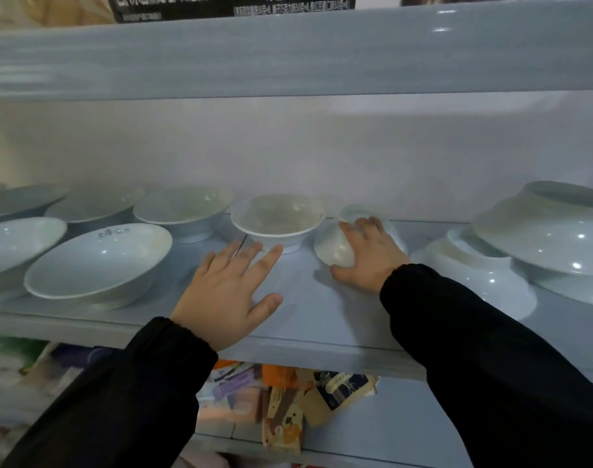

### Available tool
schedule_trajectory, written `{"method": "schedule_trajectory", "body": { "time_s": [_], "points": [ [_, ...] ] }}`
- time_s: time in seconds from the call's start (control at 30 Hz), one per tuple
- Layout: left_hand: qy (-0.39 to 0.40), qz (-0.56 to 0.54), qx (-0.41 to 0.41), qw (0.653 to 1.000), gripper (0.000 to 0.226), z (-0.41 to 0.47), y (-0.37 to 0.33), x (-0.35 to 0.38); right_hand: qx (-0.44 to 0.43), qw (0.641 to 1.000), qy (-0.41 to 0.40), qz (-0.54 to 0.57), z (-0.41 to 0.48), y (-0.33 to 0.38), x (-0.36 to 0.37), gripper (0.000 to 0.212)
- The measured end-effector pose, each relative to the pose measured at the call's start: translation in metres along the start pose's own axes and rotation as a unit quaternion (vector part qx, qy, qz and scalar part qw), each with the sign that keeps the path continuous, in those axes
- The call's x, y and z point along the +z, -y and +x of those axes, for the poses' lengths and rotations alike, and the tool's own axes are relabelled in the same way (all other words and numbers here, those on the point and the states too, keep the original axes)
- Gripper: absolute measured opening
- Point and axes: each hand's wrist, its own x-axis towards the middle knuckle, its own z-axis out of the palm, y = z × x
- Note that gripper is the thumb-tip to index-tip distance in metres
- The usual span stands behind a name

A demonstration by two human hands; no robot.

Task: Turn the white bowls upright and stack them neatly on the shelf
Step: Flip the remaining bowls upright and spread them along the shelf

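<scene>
Nearest, at 6 o'clock under the shelf (305, 332) lip, loose packets (308, 400), no cushion for anything dropping off that front edge; just above, at 7 o'clock, the left hand (227, 292), grip spread, fingers straight and flat, fingertips (271, 253) touching the foot of the upright bowl (277, 220), holding nothing, so more likely to nudge that bowl toward the back wall than to steady it; at 4 o'clock, the right hand (371, 256), grip curled over the tilted bowl (334, 249), thumb low by its near edge, the bowl itself foot-up and tipped, at 3 o'clock of the upright one and just beside it; judged to be mid-turn, and here the main danger: smooth glaze, a one-handed hold, a rim pivoting on a slick shelf; could slip free, roll toward the front lip, or clack against its neighbour and chip; farther out at 3 o'clock, overturned bowls (484, 278) heaped unevenly, the top bowl (552, 238) leaning, apt to slide if brushed by the right sleeve (491, 332); at 9 o'clock, leaning bowls (99, 261) propped on one another, not yet nested, prone to shift under careless stacking; farthest, at 12 o'clock, the upper shelf (288, 55) close overhead, leaving scant room for lifting and flipping without a knock.
</scene>
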Motion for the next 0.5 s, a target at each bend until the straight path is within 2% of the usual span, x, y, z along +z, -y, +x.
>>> {"method": "schedule_trajectory", "body": {
  "time_s": [0.5],
  "points": [
    [0.004, 0.01, -0.004, 1.0, 0.075, 0.007, -0.036, 0.008, -0.062, 0.997, -0.012, 0.034, -0.061, 0.007, -0.005, 0.095]
  ]
}}
